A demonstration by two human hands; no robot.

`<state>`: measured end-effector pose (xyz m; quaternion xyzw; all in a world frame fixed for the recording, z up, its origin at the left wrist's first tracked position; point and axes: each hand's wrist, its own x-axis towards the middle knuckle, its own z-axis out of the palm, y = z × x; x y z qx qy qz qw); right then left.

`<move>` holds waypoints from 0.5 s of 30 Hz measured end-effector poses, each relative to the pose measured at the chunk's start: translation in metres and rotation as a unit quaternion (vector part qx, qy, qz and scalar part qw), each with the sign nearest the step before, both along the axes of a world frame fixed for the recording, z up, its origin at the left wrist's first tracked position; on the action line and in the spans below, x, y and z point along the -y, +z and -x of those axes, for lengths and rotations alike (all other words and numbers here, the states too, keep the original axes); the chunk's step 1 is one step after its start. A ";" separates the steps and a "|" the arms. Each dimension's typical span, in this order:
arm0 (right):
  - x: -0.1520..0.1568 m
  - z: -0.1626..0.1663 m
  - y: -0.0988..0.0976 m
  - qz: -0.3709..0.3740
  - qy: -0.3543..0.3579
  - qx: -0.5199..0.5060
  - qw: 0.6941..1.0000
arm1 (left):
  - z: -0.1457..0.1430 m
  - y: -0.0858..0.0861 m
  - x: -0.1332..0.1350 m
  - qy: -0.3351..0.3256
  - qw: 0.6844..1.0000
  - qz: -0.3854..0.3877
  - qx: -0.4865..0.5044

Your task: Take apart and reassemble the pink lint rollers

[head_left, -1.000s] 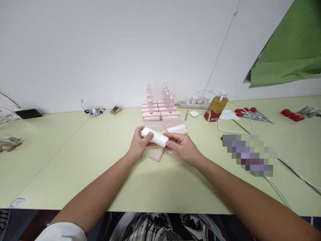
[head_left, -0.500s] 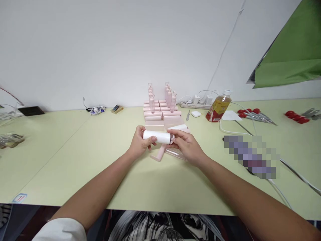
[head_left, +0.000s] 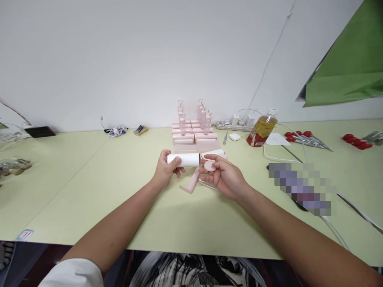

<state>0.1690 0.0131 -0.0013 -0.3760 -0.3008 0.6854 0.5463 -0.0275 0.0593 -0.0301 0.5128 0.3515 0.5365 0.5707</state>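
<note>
My left hand [head_left: 165, 172] is closed around a white lint roller roll [head_left: 188, 159], held level above the table with its hollow end facing right. Between the fingers of my right hand [head_left: 229, 177] is a round pink end cap [head_left: 210, 166], just right of the roll's opening and apart from it. Below my hands lie a pink angled handle [head_left: 190, 184] and a clear cover [head_left: 208, 183], partly hidden by my right hand. Another white roll [head_left: 214, 153] lies behind my right fingers.
Pink lint rollers [head_left: 183, 126] stand and lie in rows near the wall. To the right are a power strip [head_left: 236, 126], a drink bottle [head_left: 262, 129], red-handled tools [head_left: 308, 139] and a blurred-out object with cables [head_left: 299, 191]. A bundled cable [head_left: 116, 131] lies at the back left.
My right hand has drawn the pink end cap away from the roll's right end and turned it, so its round face shows. The roll's hollow opening is now visible.
</note>
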 end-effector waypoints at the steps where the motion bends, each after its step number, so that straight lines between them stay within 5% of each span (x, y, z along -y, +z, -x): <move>1: 0.000 0.000 -0.001 -0.003 0.015 0.001 1.000 | 0.000 0.000 0.000 -0.001 1.000 0.001 0.002; 7: 0.005 0.006 -0.001 -0.023 0.117 0.045 0.992 | -0.006 0.002 0.013 -0.063 0.996 -0.029 -0.061; 15: 0.007 0.009 -0.001 -0.015 0.115 0.106 0.988 | -0.011 0.000 0.022 -0.093 0.993 -0.046 -0.064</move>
